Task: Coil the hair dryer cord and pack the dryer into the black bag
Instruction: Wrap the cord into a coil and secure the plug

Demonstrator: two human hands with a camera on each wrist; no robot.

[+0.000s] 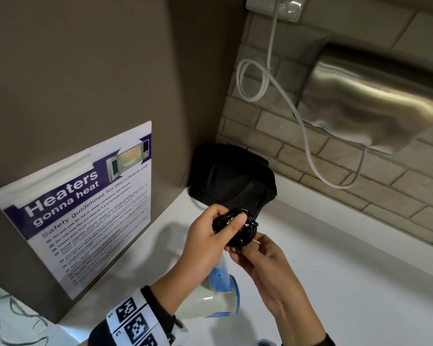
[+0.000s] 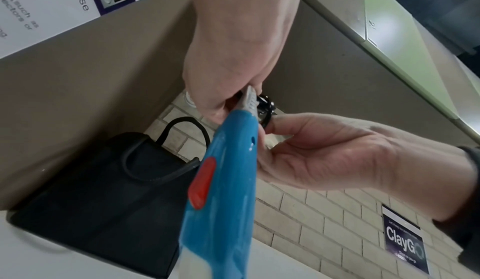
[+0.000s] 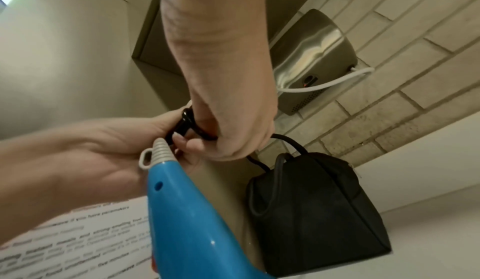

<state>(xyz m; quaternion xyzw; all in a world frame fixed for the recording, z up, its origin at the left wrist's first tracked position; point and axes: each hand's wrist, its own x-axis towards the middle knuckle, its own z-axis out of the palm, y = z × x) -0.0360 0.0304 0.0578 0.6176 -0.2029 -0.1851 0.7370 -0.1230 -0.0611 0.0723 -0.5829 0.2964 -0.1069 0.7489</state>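
While gripped in left hand (image 1: 205, 242) and pinched by right hand (image 1: 265, 260), coiled black cord (image 1: 238, 227) held above white counter (image 1: 335, 270), hair dryer (image 1: 218, 293) hanging below. Red switch (image 2: 202, 183) visible from left wrist only. Black bag (image 1: 231, 181) beyond, cornered against brick wall (image 1: 310, 151); hand dryer (image 1: 375, 101) overhead.

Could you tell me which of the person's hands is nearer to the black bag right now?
Left. The left hand grips the coiled cord just in front of the black bag; the right hand pinches the coil's near side, farther back.
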